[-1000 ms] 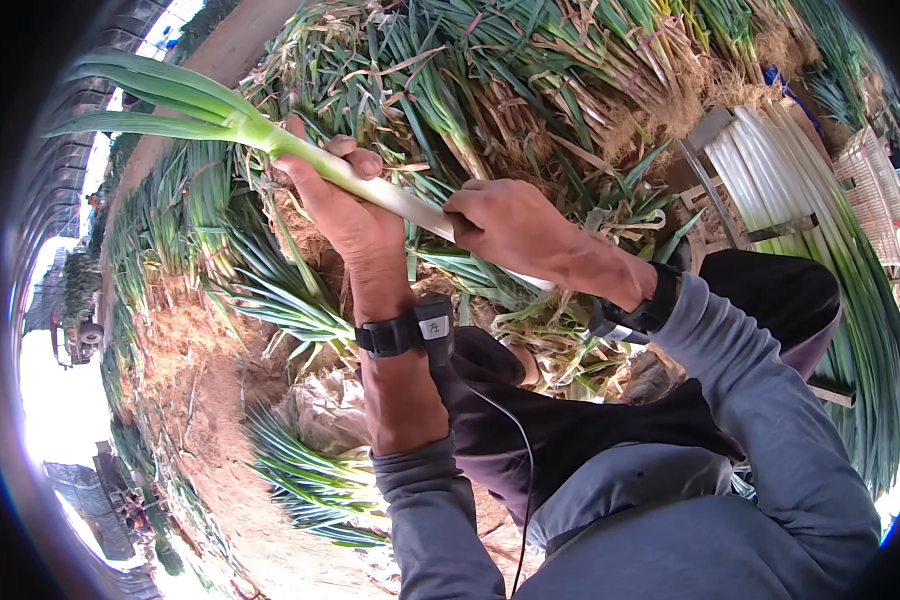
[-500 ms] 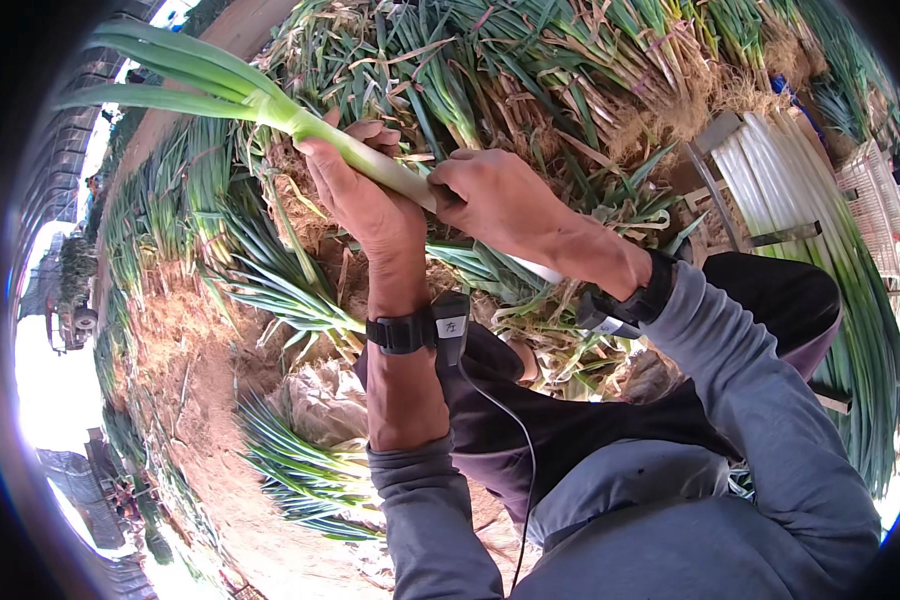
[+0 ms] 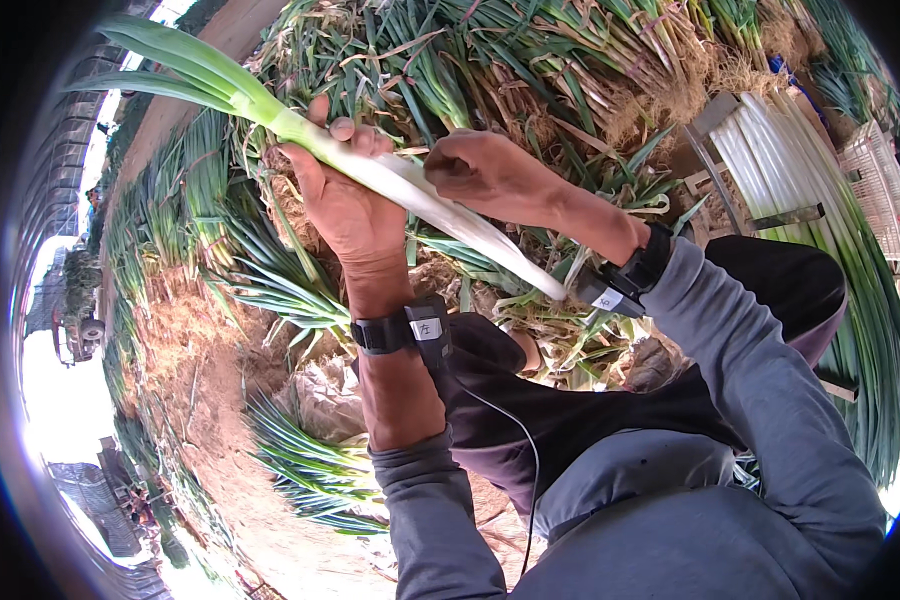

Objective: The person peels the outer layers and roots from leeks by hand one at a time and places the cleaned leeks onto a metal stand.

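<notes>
A long green onion lies slantwise across my left hand, its green leaves to the upper left and its white end toward the lower right. My left fingers curl around the shaft from beneath. Close above the white part is my right hand, with fingers curled together; whether a strip of skin is between them is hidden. Beyond both hands spreads a heap of untrimmed green onions with dry leaves and roots.
At the right, cleaned green onions lie in a stand with metal bars, beside a pale plastic crate. Loose peeled leaves litter the ground near my legs. More green onions lie at the lower left.
My right hand has come off the shaft and risen slightly, uncovering the white lower part. My left hand has shifted a little left and turned more palm-up, still holding the green onion.
</notes>
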A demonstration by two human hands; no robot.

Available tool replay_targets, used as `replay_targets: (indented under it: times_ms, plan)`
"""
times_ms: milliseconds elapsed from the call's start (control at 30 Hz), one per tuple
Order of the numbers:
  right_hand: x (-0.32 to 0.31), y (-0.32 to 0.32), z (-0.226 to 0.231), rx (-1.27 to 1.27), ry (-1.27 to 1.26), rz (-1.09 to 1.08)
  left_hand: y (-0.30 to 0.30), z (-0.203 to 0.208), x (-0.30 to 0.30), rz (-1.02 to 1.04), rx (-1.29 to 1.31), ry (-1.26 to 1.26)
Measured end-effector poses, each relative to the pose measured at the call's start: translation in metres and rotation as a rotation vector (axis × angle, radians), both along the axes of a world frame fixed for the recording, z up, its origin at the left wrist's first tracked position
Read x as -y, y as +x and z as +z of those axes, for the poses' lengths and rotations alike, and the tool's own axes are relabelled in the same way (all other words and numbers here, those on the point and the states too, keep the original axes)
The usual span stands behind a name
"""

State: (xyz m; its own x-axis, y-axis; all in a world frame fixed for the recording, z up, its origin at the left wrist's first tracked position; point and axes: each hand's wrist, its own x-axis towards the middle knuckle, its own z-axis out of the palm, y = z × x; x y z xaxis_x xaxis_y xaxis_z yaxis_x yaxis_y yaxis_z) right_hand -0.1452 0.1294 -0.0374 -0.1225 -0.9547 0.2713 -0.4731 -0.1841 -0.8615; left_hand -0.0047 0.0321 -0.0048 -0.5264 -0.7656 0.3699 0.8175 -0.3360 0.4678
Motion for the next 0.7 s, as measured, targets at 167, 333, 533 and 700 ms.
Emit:
replay_targets:
  times_ms: [167,333,533,700]
  plan:
    - [-0.014,0.002,0.004,0.451,0.016,0.207,0.001,0.0,0.009,-0.062,-0.063,-0.037]
    - [-0.019,-0.014,0.009,0.466,0.149,0.17,-0.009,0.004,0.01,-0.124,-0.081,-0.073]
    - [-0.023,-0.025,0.002,0.618,0.368,0.286,-0.007,0.007,0.007,-0.192,0.014,-0.132]
    - [-0.032,-0.024,-0.011,0.22,0.385,0.146,-0.008,0.012,-0.003,-0.128,0.329,-0.231]
